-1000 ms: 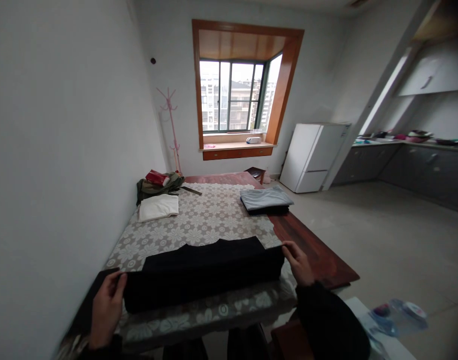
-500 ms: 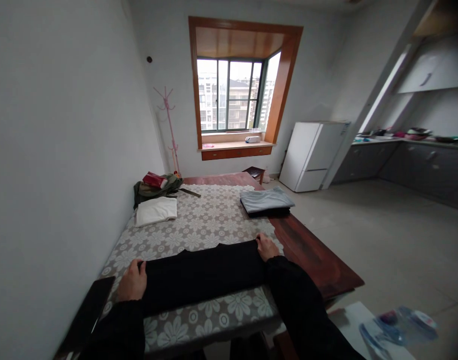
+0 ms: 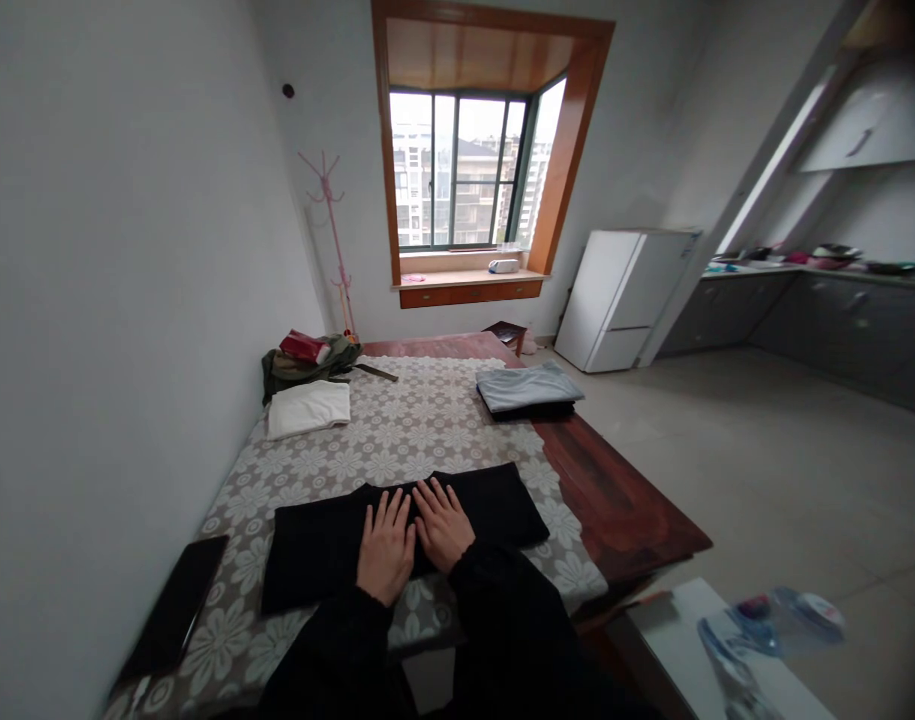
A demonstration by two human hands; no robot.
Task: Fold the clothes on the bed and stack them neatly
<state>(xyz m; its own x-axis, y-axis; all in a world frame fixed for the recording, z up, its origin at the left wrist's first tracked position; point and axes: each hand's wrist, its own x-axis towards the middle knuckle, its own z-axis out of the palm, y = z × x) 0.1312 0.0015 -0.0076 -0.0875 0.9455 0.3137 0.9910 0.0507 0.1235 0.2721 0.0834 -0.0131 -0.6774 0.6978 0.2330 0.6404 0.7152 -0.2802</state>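
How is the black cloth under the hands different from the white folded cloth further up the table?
The black cloth is dark and spread long and flat near the table's front edge; the white cloth is pale, a smaller plump bundle near the far end by the wall. The left hand and right hand press on the black one; nothing touches the white one. Both lie on the flowered tablecloth.

Left hand and right hand lie flat, side by side.

A folded white cloth lies beside an olive-green bag at the far left of the floral lace tablecloth. A folded grey garment sits at its right edge, and a flat black tablet rests near the left corner. A white fridge stands by the wood-framed window.
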